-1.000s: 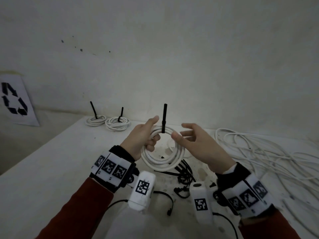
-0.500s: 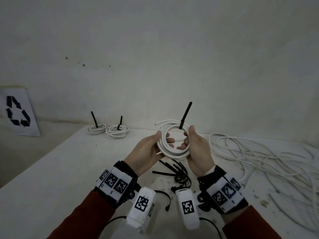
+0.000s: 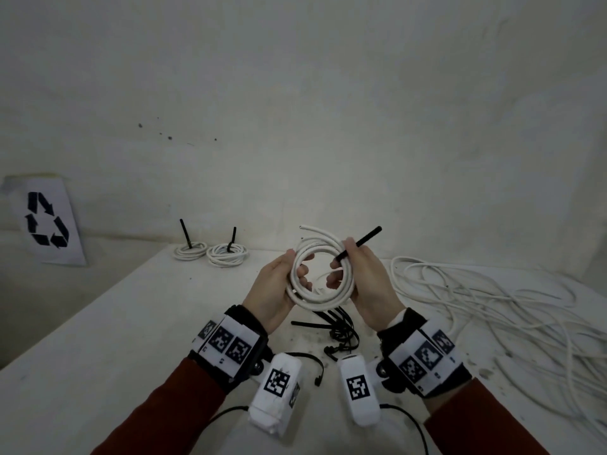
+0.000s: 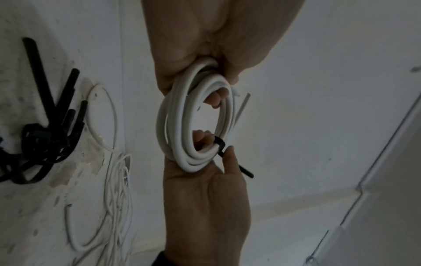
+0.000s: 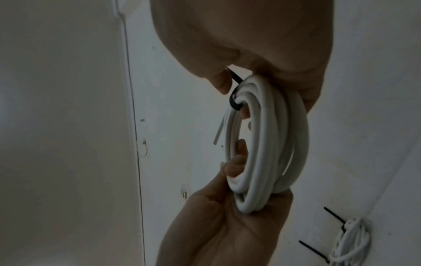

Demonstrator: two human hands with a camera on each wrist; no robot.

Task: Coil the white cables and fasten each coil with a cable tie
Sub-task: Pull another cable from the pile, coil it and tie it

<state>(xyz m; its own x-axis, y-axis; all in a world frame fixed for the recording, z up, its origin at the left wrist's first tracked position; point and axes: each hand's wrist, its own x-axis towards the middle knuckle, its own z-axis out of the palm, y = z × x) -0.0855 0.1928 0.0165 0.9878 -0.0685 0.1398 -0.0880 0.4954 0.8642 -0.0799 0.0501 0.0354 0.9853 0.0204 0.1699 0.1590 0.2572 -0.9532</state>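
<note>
We see the bench [image 3: 98, 323] filling the lower frame of the head view, with the wall [image 3: 295, 93] above it. A loose tangle of white cable [image 3: 492, 307] sprawls at the right. A sheet with a recycling sign [image 3: 46, 221] leans at the far left. Two tied coils [image 3: 210, 252] lie side by side at the back, left of centre. In the centre both hands hold a coil [image 3: 320, 277] up above the bench. The left hand [image 3: 272, 290] grips the coil's left side, fingers [image 3: 303, 277] curled through the ring. The right hand [image 3: 368, 287] grips the right side, thumb and fingers wrapped round the strands. A black tie [image 3: 359, 243] circles the coil beside the right thumb, its tail pointing to the upper right. Spare ties [image 3: 335, 326] lie in a heap on the bench below the coil.
</note>
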